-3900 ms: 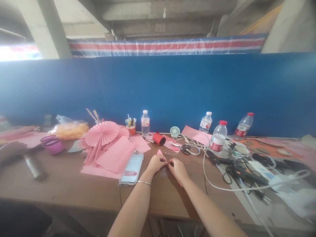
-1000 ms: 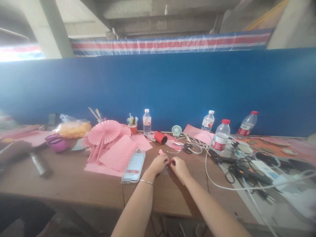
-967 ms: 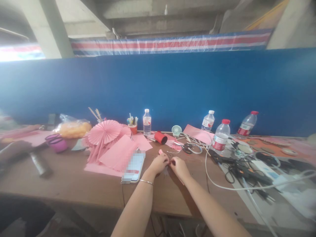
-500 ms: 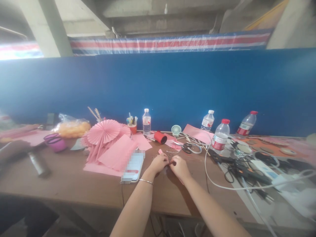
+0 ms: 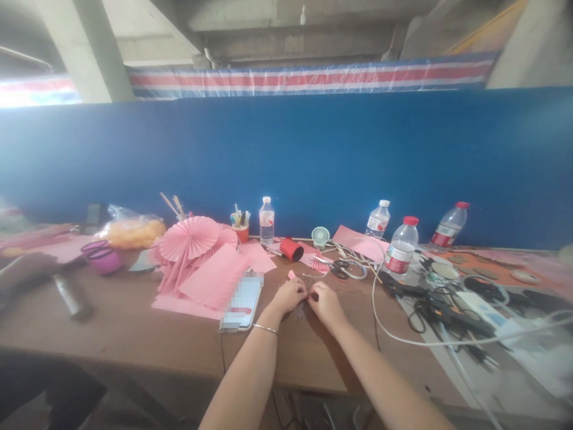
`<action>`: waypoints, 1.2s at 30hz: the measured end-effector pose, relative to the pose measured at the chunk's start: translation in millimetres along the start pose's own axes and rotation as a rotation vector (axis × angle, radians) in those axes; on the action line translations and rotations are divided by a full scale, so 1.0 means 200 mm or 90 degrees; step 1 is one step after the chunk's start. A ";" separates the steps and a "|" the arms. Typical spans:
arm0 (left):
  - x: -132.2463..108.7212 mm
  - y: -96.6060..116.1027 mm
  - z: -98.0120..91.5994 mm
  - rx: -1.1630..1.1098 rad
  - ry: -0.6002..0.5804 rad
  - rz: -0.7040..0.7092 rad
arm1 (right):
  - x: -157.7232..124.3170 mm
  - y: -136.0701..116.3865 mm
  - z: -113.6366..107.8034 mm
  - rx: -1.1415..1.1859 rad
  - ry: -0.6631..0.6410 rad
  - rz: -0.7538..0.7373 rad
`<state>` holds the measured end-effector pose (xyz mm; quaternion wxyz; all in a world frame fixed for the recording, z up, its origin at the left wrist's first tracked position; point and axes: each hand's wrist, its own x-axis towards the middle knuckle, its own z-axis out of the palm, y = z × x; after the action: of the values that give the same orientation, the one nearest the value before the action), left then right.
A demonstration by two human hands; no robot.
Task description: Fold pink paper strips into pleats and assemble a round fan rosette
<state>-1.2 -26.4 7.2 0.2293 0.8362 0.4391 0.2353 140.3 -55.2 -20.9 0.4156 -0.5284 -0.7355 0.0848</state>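
Note:
Over the middle of the brown table, my two hands meet almost fingertip to fingertip. My left hand, with a silver bangle at its wrist, is closed in a pinch; a small pink paper piece sticks out beyond its fingers. Closed as well, my right hand has its fingers curled toward the left one. Whatever lies between its fingertips is too small and hidden to make out. Dark specks are scattered just behind the hands. Left of my left wrist lies a phone, partly blurred out.
Pink paper fans and sheets are heaped on the left. Behind my hands are a red cylinder, scissors and a small fan. Bottles, cables and a power strip crowd the right. Another person's hand shows far left.
My hands keep nearly the same closed pose at the same spot. The view has shifted very slightly.

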 end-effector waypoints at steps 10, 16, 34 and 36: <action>0.00 -0.01 0.01 0.011 0.012 -0.025 | 0.00 -0.03 -0.04 -0.008 0.056 0.068; 0.00 -0.01 0.01 0.018 0.012 -0.025 | 0.01 -0.03 -0.03 0.021 0.013 0.053; 0.05 -0.01 0.04 0.103 0.007 -0.080 | 0.02 -0.02 -0.01 -0.122 -0.018 0.064; 0.08 0.00 0.04 0.118 -0.005 -0.131 | 0.03 -0.03 -0.02 -0.193 -0.036 0.052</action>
<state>11.5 -15.1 4.3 0.1756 0.8056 0.5412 0.1655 138.5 -53.1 -12.3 0.3064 -0.6120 -0.7291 0.0044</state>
